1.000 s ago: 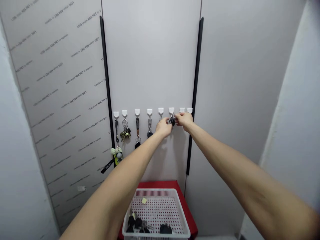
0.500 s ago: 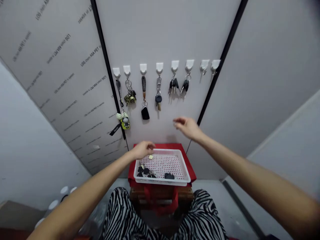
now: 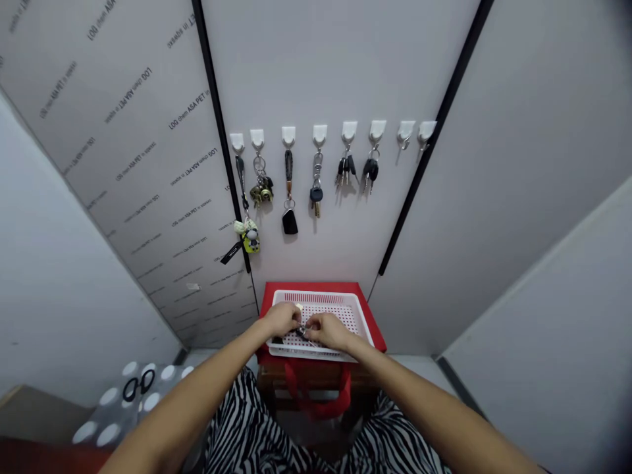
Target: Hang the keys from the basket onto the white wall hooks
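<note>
Both hands reach down into a white perforated basket [image 3: 363, 319] standing on a red cloth. My left hand [image 3: 281, 319] and my right hand [image 3: 326, 330] are curled close together over dark keys [image 3: 302, 334] on the basket floor; the fingers pinch at them, but the grip itself is partly hidden. Above, a row of white wall hooks [image 3: 319, 134] carries key bunches. The newest bunch [image 3: 370, 169] hangs on the sixth hook. The two rightmost hooks [image 3: 416, 131] are bare.
A red cloth [image 3: 378, 334] covers a small stool under the basket. Black vertical strips [image 3: 217, 125] frame the grey wall panel. A dotted grey item [image 3: 123, 401] lies on the floor at the left. My zebra-striped trousers [image 3: 247, 434] fill the bottom.
Both hands left the sixth hook, with a key bunch now hanging there, and dropped down into the basket. The view tilted downward.
</note>
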A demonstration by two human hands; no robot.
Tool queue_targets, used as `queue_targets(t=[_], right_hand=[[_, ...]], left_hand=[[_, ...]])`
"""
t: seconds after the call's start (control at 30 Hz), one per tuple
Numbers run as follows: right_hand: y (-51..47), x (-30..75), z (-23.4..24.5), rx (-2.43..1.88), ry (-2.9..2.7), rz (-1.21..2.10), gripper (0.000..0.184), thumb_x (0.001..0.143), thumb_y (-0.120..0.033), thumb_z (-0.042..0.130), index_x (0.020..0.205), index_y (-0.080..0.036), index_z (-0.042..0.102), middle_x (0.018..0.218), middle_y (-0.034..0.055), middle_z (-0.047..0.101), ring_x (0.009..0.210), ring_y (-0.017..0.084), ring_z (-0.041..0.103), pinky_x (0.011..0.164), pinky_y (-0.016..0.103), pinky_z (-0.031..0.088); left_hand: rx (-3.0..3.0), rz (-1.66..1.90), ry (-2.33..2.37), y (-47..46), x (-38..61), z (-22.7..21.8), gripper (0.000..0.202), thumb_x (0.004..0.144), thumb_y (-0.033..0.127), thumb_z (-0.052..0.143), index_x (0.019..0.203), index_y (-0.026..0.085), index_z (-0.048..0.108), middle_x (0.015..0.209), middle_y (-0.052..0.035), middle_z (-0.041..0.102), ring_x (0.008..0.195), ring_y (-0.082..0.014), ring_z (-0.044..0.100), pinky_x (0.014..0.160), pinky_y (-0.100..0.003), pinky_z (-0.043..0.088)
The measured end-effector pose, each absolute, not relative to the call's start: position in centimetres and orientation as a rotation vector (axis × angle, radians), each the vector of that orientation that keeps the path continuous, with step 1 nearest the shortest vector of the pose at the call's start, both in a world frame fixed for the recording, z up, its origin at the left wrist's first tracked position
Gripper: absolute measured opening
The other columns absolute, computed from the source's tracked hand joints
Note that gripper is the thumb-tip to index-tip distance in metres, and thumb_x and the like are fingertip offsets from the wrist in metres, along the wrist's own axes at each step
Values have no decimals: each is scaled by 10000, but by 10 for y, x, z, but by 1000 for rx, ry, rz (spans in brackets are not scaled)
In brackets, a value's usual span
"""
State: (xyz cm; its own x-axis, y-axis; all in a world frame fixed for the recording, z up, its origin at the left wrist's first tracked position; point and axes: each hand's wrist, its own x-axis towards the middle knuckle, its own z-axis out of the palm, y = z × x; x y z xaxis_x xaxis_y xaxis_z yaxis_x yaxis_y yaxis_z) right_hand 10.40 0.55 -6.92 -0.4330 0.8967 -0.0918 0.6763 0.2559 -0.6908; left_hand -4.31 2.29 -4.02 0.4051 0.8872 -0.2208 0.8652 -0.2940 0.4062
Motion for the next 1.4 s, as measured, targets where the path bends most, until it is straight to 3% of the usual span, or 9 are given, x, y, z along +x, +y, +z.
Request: queue_targets(t=[0.13, 0.27, 0.53, 0.7, 0.93, 1.07, 1.17, 1.4], right_hand=[[11, 104, -67, -1334, -1900, 1059, 214, 631, -187, 394, 736, -143, 575, 689, 28, 590, 631, 115, 512, 600, 211, 374], [17, 112, -49, -1184, -1618, 1090, 231, 666, -231, 374, 770, -137, 557, 776, 44, 583, 726, 122, 511, 677, 229, 377], [28, 151, -7, -1129, -1414, 1082, 230, 603, -327, 485, 717, -140, 555, 682, 25, 580, 644, 124, 514, 628, 248, 392], [41, 179, 25, -1103, -1225, 1110, 196, 577, -338, 511, 578, -143, 493, 489, -26, 496, 441, 70, 441, 461, 199, 366], [69, 216, 85, -1052, -1062, 939, 216, 518, -330, 552, 570, -139, 467, 439, -48, 455, 377, 46, 397, 388, 173, 343], [92, 235, 122, -1082, -1034, 787, 197, 519, -309, 546, 538, -136, 453, 398, -61, 416, 346, 37, 377, 364, 172, 357], [111, 248, 151, -1182, -1037, 635, 177, 544, -271, 525, 485, -139, 424, 357, -68, 376, 309, 34, 353, 323, 171, 343], [137, 265, 200, -1525, -1158, 321, 84, 514, -150, 536, 507, -136, 453, 384, -18, 460, 365, 93, 464, 331, 200, 373]], left_hand=[[2147, 170, 1500, 37, -37, -35, 155, 592, 174, 436, 676, 131, 560, 582, 10, 535, 539, -83, 450, 488, -164, 328], [2011, 356, 1412, 45, -20, -15, 136, 570, 174, 457, 642, 121, 560, 544, 28, 506, 523, -72, 427, 497, -163, 327], [1639, 662, 1232, 59, 30, 28, 64, 563, 92, 439, 559, 106, 502, 441, 60, 422, 428, -38, 369, 437, -154, 308], [1466, 802, 1124, 70, 65, 60, 59, 571, 57, 441, 573, 109, 469, 400, 73, 391, 365, -21, 349, 405, -150, 304], [1523, 945, 961, 79, 102, 109, 151, 642, 156, 433, 762, 121, 520, 683, -18, 547, 573, -49, 473, 506, -156, 358], [1695, 954, 956, 87, 123, 136, 270, 634, 129, 434, 896, 129, 497, 894, -59, 541, 695, -79, 482, 571, -179, 371], [1767, 992, 964, 98, 136, 157, 337, 632, 137, 439, 969, 123, 452, 910, -75, 533, 715, -93, 483, 585, -196, 375], [1816, 1045, 983, 115, 147, 178, 356, 634, 168, 449, 987, 129, 429, 887, -72, 530, 659, -82, 490, 560, -194, 372]])
